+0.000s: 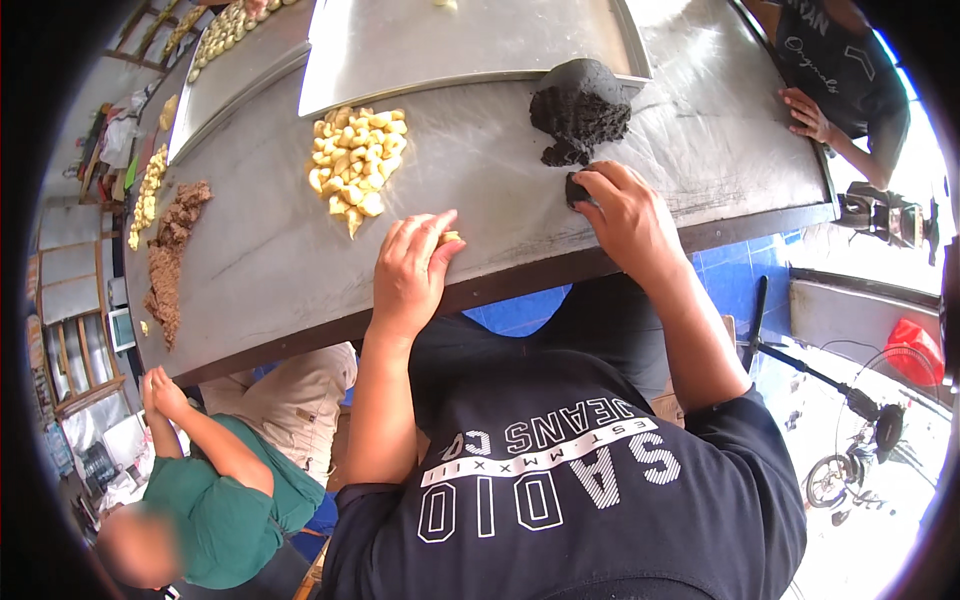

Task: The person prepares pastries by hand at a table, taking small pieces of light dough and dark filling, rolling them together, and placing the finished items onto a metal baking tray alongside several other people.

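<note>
on the steel table [480,170] | right hand [628,215] grip pinching dark crumbly lump [577,189] | left hand [410,270] grip covering pale dough piece [450,237]

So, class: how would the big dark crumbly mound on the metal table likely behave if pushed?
The dark crumbly mound would probably break apart rather than slide whole, given its rough, cracked surface. It likely pinches off easily: the right hand holds a small dark piece.

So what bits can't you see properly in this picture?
- Pale piece under the left hand: head view, fingers cover all but a yellowish tip.
- Dark lump in the right hand's grip: fingers hide most of it.
- Big metal tray: cut off by the top edge.
- Far pale pieces at the left: too small and bent by the lens.
</note>
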{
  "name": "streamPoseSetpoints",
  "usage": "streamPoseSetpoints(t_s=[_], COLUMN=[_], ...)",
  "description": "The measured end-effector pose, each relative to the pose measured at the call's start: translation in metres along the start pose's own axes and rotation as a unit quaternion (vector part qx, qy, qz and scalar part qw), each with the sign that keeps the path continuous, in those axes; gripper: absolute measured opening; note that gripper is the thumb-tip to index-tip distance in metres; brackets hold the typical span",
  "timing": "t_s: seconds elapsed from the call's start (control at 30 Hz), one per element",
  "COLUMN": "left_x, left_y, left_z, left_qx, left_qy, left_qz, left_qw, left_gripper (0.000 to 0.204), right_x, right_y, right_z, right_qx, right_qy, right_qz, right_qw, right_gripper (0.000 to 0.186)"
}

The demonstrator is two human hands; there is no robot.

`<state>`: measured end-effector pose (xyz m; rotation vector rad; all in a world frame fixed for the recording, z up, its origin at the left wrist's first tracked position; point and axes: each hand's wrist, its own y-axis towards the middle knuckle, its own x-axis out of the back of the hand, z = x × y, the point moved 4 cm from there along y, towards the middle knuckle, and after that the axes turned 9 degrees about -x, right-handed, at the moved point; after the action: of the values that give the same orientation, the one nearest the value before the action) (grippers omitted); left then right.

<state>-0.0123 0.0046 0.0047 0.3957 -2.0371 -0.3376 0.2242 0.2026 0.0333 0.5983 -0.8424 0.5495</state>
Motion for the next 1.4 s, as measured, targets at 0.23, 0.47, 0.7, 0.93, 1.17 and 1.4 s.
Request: streamPoseSetpoints(t_s=[0.23, 0.47, 0.7, 0.93, 1.17, 1.4], left_x=[-0.001, -0.006, -0.015, -0.025, 0.005, -0.002], left_y=[0.003, 0.001, -0.004, -0.005, -0.001, -0.003], left_z=[0.001, 0.031, 0.03, 0.044, -0.017, -0.024], left_qx=[0.027, 0.175, 0.215, 0.184, -0.048, -0.013], left_qy=[0.023, -0.306, -0.478, -0.461, -0.018, 0.056], left_qz=[-0.089, -0.137, -0.16, -0.08, -0.058, -0.094], left_qw=[0.995, 0.926, 0.836, 0.865, 0.997, 0.994], left_gripper=[0.026, 0.034, 0.036, 0.027, 0.02, 0.024], right_x=[-0.02, -0.003, 0.005, -0.003, 0.012, -0.008], right_y=[0.011, 0.01, -0.001, 0.019, -0.001, -0.009], right_z=[0.012, 0.011, 0.009, -0.028, 0.015, -0.022], right_qx=[0.068, 0.022, 0.011, -0.03, 0.023, 0.039], right_qy=[-0.062, 0.013, 0.056, 0.057, 0.034, -0.046], right_qz=[-0.014, 0.062, 0.024, -0.037, 0.012, 0.004], right_qw=[0.996, 0.998, 0.998, 0.997, 0.999, 0.998], right_gripper=[0.014, 0.024, 0.047, 0.011, 0.02, 0.037])
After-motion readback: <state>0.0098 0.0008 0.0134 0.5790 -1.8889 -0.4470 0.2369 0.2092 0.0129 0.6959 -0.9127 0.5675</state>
